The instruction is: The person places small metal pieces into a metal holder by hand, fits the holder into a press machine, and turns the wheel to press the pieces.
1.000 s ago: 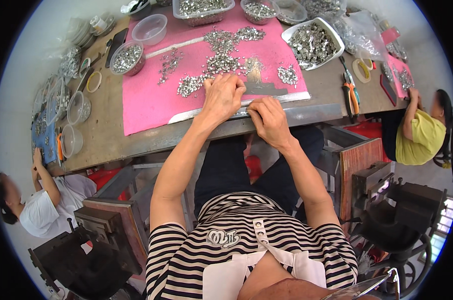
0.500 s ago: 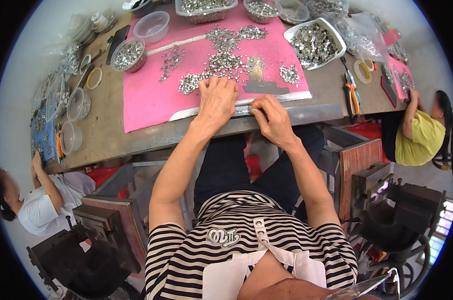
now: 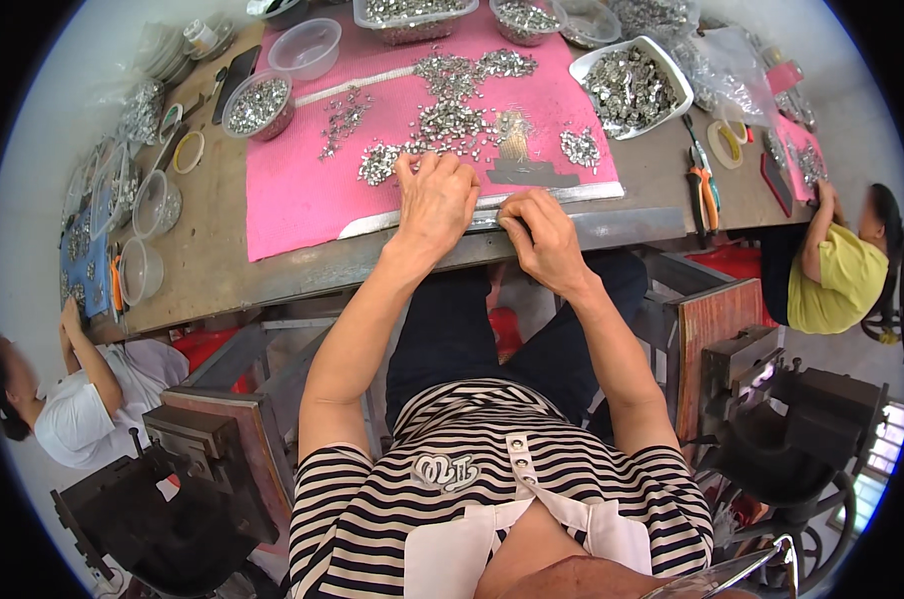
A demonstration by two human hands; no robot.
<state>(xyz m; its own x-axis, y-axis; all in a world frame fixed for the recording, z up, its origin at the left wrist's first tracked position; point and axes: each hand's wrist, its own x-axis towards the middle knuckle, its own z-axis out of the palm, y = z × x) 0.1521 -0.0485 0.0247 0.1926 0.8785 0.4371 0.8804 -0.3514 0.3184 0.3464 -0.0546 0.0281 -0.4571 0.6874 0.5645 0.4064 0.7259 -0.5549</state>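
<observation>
My left hand [image 3: 438,200] lies at the near side of a pile of small silvery metal pieces [image 3: 450,122] on a pink mat [image 3: 287,190]. Its fingers are curled down and drawn together; whatever they hold is hidden beneath them. To its right, my right hand [image 3: 542,238] is closed in a pinch, thumb against forefinger, over a shiny metal strip [image 3: 484,219] along the table's front edge. What sits in that pinch is too small to make out. Just beyond the right hand lies a flat grey plate [image 3: 534,174] with a brass-coloured patch of tiny parts [image 3: 513,135] above it.
A white tray of metal pieces [image 3: 632,88] stands at the back right, with pliers [image 3: 702,190] nearer me. Tubs hold more pieces, including a round one [image 3: 259,106] at left beside an empty clear bowl [image 3: 306,50]. Co-workers sit left [image 3: 98,399] and right [image 3: 839,265].
Both hands stay in nearly the same places, with only a tiny shift of the fingers. The view has moved very slightly.
</observation>
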